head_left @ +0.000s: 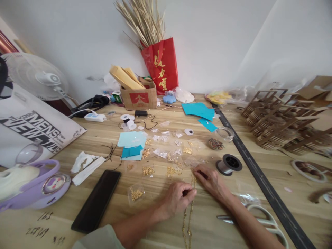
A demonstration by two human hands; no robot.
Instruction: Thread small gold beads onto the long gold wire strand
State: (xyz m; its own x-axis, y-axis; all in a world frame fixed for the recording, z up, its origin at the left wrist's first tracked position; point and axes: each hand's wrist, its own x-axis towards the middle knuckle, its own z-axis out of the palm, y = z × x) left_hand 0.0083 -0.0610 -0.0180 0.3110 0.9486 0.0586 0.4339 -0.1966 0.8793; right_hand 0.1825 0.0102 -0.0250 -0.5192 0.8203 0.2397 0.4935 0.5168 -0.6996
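Note:
A thin gold bead chain [189,230] hangs in two strands down the wooden table towards its near edge. My left hand [178,199] is closed, its thumb and forefinger pinched at the upper part of the chain. Just beyond it, my right hand [209,180] is also closed, with its fingertips pinched at the chain's far end. What lies exactly between the fingertips is too small to make out. Close by are small bags of gold findings [174,171] and another bag of gold rings [136,193]. White-handled scissors [267,218] lie partly under my right forearm.
A spool of thin wire [229,164] stands right of my right hand. A black phone [97,200] and a purple handled container [38,185] lie to the left. Blue cards [132,140], a cardboard box [140,97], a red bag [163,65] and small wooden baskets [275,121] stand further back.

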